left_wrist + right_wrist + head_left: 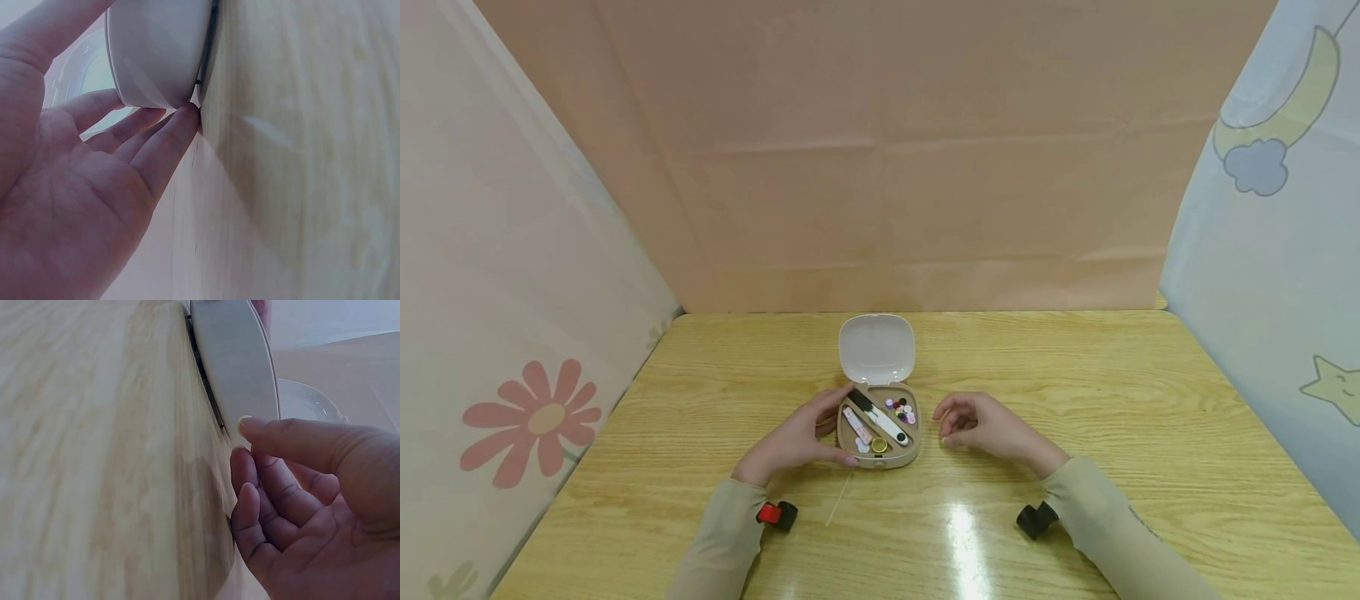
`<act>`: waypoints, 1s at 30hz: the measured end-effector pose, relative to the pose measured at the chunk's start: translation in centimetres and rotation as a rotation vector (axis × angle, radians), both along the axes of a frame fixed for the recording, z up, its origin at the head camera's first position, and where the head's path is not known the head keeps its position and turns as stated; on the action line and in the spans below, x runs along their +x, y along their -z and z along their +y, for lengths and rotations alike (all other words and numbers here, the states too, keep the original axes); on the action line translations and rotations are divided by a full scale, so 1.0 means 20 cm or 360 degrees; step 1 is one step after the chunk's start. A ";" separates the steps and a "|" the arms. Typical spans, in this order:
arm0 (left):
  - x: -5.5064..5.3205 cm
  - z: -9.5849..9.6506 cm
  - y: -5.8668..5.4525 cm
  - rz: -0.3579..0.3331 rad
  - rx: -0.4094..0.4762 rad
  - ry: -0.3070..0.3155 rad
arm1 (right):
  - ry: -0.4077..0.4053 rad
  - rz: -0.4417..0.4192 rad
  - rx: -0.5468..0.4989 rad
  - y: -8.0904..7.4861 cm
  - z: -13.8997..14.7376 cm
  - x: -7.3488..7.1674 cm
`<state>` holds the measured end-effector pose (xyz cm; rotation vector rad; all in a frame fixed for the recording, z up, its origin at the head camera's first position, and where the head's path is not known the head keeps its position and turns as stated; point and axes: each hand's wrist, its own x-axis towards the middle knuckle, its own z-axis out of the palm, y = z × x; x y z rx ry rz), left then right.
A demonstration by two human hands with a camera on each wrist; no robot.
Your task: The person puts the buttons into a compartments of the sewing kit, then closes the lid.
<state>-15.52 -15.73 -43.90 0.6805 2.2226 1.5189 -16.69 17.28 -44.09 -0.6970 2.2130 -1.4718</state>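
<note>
A small beige sewing box [916, 452] stands on the table with its translucent lid [877, 346] raised. My left hand [801, 437] grips its left side, thumb at the front corner and fingers along the side wall; the left wrist view shows fingertips against the pale wall [159, 53]. Inside lie black-and-white snips [886, 423], a pink-and-white strip [857, 424], a gold ring-like thimble [879, 445] and several small coloured buttons [909, 414]. My right hand [988, 429] hovers right of the box, fingers loosely curled. A yellowish spot shows at its thumb tip; whether nail or object is unclear.
A thin pale sliver [838, 500] lies on the wooden table [1075, 367] in front of the box. Each wrist carries a dark camera mount, the left one with red [769, 513]. Patterned cloth walls [542, 250] enclose the sides, and a plain brownish-pink sheet [880, 167] the back.
</note>
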 end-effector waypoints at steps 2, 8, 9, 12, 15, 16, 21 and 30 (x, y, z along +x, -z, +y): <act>0.00 0.00 0.00 0.0002 0.0005 0.0001 | 0.0013 -0.0001 -0.0006 0.00 0.00 0.00; 0.00 0.01 0.00 0.0006 0.0012 0.0012 | 0.0052 0.0004 -0.0037 -0.01 0.00 0.00; 0.00 0.01 0.00 0.0004 0.0010 0.0011 | 0.0059 0.0007 -0.0044 -0.01 0.00 -0.01; 0.00 0.01 0.00 0.0004 0.0016 0.0011 | 0.0088 0.0004 -0.0069 -0.02 0.01 -0.01; 0.00 0.01 0.01 -0.0002 0.0020 0.0008 | 0.0117 -0.0005 -0.0098 -0.02 0.01 -0.02; 0.00 0.01 0.01 -0.0003 0.0022 0.0008 | 0.0125 -0.0009 -0.0111 -0.02 0.01 -0.02; -0.01 0.00 0.01 -0.0004 0.0025 0.0009 | 0.0141 -0.0024 -0.0168 -0.03 0.01 -0.03; -0.01 0.00 0.01 0.0003 0.0005 0.0007 | 0.0136 -0.0095 -0.0284 -0.07 0.00 -0.06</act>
